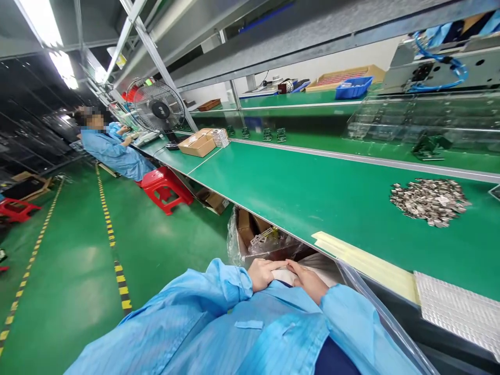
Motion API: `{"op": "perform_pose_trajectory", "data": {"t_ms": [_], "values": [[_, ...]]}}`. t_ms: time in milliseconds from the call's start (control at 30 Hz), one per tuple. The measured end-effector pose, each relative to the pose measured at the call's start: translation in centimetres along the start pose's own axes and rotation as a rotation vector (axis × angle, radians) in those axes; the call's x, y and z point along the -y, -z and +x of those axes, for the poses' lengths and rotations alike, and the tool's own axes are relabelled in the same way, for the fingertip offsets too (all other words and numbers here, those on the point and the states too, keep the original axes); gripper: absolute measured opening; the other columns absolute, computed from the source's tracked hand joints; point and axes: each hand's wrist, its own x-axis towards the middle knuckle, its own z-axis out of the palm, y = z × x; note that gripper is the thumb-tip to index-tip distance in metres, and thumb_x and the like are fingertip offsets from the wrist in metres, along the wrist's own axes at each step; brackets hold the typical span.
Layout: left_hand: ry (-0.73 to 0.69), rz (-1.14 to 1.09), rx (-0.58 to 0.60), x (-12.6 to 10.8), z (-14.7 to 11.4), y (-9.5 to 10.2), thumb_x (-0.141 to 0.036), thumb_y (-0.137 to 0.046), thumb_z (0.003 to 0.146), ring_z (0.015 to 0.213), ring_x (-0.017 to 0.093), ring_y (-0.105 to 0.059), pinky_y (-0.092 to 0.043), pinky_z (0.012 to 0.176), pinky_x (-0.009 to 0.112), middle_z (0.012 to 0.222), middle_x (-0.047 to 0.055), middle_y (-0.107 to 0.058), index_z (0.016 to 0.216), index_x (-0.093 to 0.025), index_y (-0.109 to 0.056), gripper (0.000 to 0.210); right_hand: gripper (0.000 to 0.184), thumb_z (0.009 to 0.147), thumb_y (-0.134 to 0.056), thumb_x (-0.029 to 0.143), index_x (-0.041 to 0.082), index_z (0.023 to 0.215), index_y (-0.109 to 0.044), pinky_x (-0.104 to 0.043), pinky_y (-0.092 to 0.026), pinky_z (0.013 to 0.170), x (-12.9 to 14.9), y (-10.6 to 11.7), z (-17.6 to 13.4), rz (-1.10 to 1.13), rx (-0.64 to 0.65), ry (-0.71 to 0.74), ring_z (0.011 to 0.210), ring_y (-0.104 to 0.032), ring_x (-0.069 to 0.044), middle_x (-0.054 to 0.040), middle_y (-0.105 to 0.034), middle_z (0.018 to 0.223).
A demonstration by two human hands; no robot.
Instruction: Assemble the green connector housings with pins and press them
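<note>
My left hand (262, 273) rests in my lap, close to my body, with its visible fingers stretched toward the other hand. From the right side my right hand (310, 281) reaches in, fingers extended, and the fingertips of both hands meet. I see nothing held in either one; some fingers are hidden from this angle. Both hands are below the front edge of the green bench (253, 179). On the bench to the right lies a pile of small shiny metal parts (432, 202), well away from my hands.
Yellow tape strips (363, 263) and a silvery ribbed sheet (457, 304) line the bench edge. Beneath stands an open carton (247, 234). Farther left are a cardboard box (199, 145), a fan (159, 108), a red stool (166, 187) and a seated person (111, 151).
</note>
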Motion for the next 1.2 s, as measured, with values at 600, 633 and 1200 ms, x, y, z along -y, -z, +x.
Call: {"op": "perform_pose_trajectory", "data": {"t_ms": [600,633,1200], "values": [[-0.187,0.283,0.194,-0.1,1.6,0.5,-0.037,-0.042,0.095,0.142,0.035,-0.029,-0.034,0.107,0.054,0.16,0.008,-0.025,0.144,-0.022,-0.043,0.052,0.054,0.08,-0.048,0.01,0.009,0.134,-0.053,-0.034,-0.037,0.107,1.6,1.1,-1.2,0.047,-0.144,-0.096,0.124,-0.052,-0.025,-0.0139,-0.057,0.135],[-0.193,0.293,0.192,-0.2,1.9,0.4,-0.041,-0.041,0.095,0.142,0.035,-0.029,-0.032,0.109,0.054,0.159,0.008,-0.026,0.145,-0.022,-0.041,0.054,0.053,0.081,-0.048,0.01,0.008,0.134,-0.052,-0.034,-0.037,0.106,1.6,1.1,-1.2,0.047,-0.151,-0.098,0.124,-0.053,-0.025,-0.0141,-0.057,0.135],[0.032,0.186,0.1,-0.6,0.7,1.0,-0.041,-0.041,0.095,0.128,0.025,-0.047,-0.028,0.113,0.049,0.149,0.011,-0.043,0.151,-0.02,-0.025,0.062,0.025,0.087,-0.064,0.039,0.014,0.088,-0.068,-0.037,-0.047,0.076,4.2,1.9,-3.3,-0.086,-0.031,-0.12,0.087,-0.065,-0.027,-0.014,-0.069,0.092]]}}
